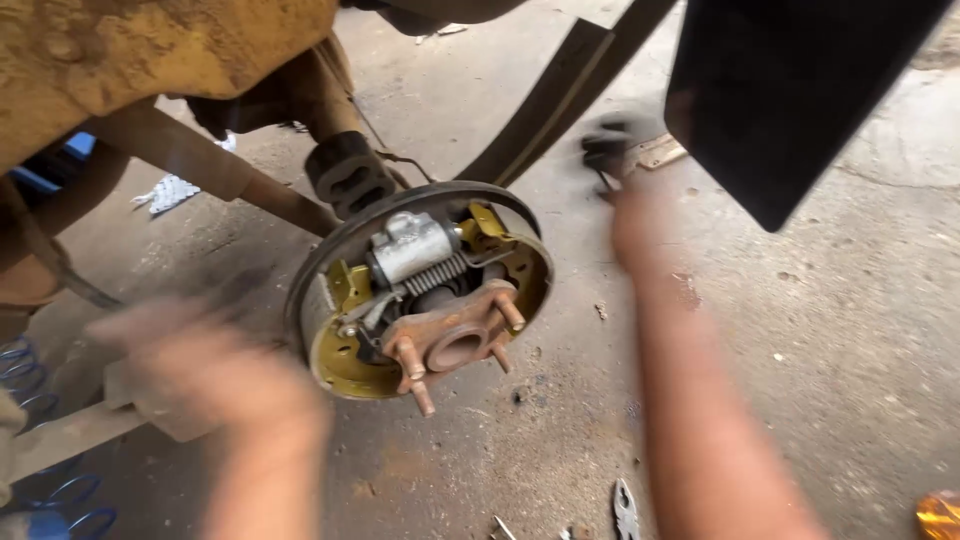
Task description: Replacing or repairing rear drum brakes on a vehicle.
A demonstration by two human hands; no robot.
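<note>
Yellow-painted and rust-stained, the drum brake backing plate [340, 375] sits near the middle of the view with its drum off, tilted so that its open face looks toward the lower right. Inside it a grey metal wheel cylinder [410, 245] lies across the upper part, with a coiled return spring [435, 273] just below it and yellow brake shoes [520, 270] curving along the rim. A rusty wheel hub flange [455, 340] juts out from the centre, carrying four wheel studs [420, 395] that point outward and down. Behind the plate a rusty axle tube [190, 155] runs up to the left under a mud-caked yellow body panel [150, 50], and a dark leaf spring [560, 80] slants away to the upper right. The left hand [190, 370] is a blur at the lower left, just beside the rim of the backing plate; its fingers seem spread, but I cannot tell whether it touches the plate or grips anything. The right hand [625, 190] reaches out over the concrete floor [800, 330] to the right of the brake, well apart from it, and is closed around a small dark object [605, 150] too blurred to name. A black flap [780, 90] hangs in the upper right corner. On the floor at the bottom edge lie pliers [625, 510], near the right forearm, and blue coil springs [40, 420] show at the far left.
</note>
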